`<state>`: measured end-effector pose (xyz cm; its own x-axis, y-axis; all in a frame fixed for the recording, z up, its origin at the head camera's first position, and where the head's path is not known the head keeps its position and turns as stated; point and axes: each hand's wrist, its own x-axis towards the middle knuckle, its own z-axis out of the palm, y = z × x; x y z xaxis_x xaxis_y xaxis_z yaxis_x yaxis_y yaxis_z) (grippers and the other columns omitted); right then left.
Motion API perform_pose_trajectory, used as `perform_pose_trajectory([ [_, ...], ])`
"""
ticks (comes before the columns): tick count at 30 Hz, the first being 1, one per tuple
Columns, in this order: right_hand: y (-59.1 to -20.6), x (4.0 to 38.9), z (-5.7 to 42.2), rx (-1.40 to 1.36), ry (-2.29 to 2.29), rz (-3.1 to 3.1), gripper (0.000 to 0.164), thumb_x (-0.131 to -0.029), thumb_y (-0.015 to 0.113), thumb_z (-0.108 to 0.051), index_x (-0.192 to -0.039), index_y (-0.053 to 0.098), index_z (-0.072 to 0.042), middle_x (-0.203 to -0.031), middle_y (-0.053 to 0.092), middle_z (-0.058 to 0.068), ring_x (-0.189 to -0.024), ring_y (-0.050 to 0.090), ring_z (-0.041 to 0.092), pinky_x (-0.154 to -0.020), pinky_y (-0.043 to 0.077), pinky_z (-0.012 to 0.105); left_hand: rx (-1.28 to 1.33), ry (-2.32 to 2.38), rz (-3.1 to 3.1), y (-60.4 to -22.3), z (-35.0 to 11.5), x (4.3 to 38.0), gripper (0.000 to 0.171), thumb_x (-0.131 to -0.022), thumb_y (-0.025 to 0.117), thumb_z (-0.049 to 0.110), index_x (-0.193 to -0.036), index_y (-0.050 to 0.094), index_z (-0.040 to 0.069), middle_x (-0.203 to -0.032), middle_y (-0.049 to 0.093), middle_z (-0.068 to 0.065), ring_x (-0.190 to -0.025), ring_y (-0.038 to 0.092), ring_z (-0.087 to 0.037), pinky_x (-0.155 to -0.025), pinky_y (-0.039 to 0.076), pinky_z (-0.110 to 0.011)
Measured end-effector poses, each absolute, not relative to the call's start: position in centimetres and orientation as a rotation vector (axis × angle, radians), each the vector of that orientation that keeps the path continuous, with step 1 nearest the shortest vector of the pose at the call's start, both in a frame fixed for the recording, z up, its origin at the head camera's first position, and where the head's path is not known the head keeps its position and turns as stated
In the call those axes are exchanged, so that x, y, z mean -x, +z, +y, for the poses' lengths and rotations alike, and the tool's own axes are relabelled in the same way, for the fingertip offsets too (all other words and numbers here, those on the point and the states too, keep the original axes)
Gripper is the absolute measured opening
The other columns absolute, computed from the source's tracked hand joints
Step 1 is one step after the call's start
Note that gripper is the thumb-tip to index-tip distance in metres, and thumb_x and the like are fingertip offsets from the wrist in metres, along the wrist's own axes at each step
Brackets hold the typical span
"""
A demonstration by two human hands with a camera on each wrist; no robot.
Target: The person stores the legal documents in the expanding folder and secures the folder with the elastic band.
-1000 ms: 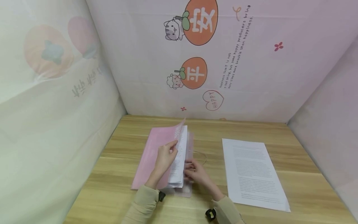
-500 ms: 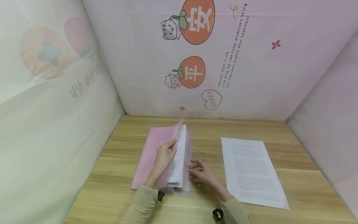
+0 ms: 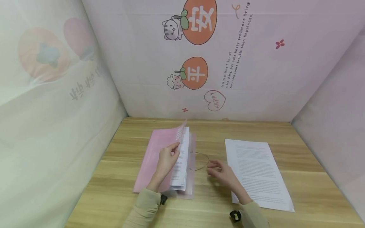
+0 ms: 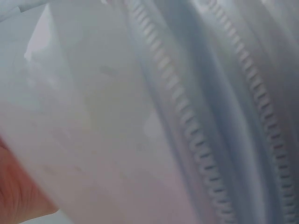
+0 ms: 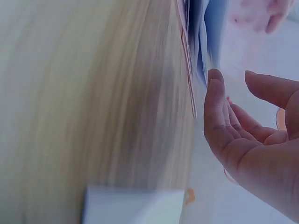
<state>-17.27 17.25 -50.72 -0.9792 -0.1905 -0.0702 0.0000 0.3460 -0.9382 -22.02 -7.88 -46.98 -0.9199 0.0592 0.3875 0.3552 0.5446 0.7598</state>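
Observation:
A pink document folder [image 3: 155, 152] lies on the left part of the table, its front cover lifted along the right edge. Pinching that edge between thumb and index finger is my left hand [image 3: 167, 161]. Printed sheets [image 3: 182, 167] show inside, over the pale see-through back [image 3: 190, 190]. From the folder's right side sticks out a thin cord loop [image 3: 209, 157]. Beside this loop hovers my right hand [image 3: 223, 173], fingers loosely bent and holding nothing. In the right wrist view, a gap separates the right hand's thumb and fingers [image 5: 217, 116]. The left wrist view is filled by translucent plastic [image 4: 107, 102] with ribbed strips.
A stack of printed paper [image 3: 258, 174] lies on the right of the wooden table [image 3: 137, 126], partly behind the right forearm. Printed fabric walls [image 3: 256, 79] stand at the back and both sides.
My right hand has moved away from the folder's right edge toward the paper stack, uncovering more of the cord loop. The left hand keeps hold of the cover in place.

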Motion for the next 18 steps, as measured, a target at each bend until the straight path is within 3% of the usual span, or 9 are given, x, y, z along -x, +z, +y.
perform_pose_trajectory([
  [7, -50.4, 17.2, 20.3, 0.102, -1.643, 2.548, 0.049, -0.095, 0.063, -0.011, -0.136, 0.046, 0.010, -0.124, 0.063, 0.032, -0.102, 0.070, 0.038, -0.084, 0.060, 0.038, 0.338, -1.319, -2.468, -46.9, -7.8, 22.0, 0.035, -0.084, 0.057, -0.004, -0.117, 0.069, -0.006, -0.108, 0.074, -0.023, -0.091, 0.074, -0.032, -0.069, 0.060, -0.034],
  [16, -49.9, 16.8, 24.0, -0.023, -1.526, 2.653, 0.052, -0.098, 0.061, -0.022, -0.139, 0.046, 0.005, -0.130, 0.061, 0.030, -0.112, 0.066, 0.040, -0.084, 0.060, 0.035, 0.347, -1.329, -2.479, -46.8, -7.8, 21.7, 0.035, -0.084, 0.057, -0.004, -0.117, 0.068, -0.007, -0.109, 0.073, -0.024, -0.094, 0.073, -0.034, -0.051, 0.048, -0.017],
  [18, -49.9, 16.6, 24.7, -0.041, -1.512, 2.664, 0.052, -0.098, 0.060, -0.023, -0.140, 0.045, 0.004, -0.131, 0.061, 0.030, -0.113, 0.066, 0.039, -0.084, 0.060, 0.034, 0.344, -1.325, -2.480, -46.8, -7.8, 21.7, 0.035, -0.084, 0.057, -0.004, -0.117, 0.068, -0.007, -0.108, 0.073, -0.023, -0.094, 0.073, -0.034, -0.054, 0.048, -0.016],
])
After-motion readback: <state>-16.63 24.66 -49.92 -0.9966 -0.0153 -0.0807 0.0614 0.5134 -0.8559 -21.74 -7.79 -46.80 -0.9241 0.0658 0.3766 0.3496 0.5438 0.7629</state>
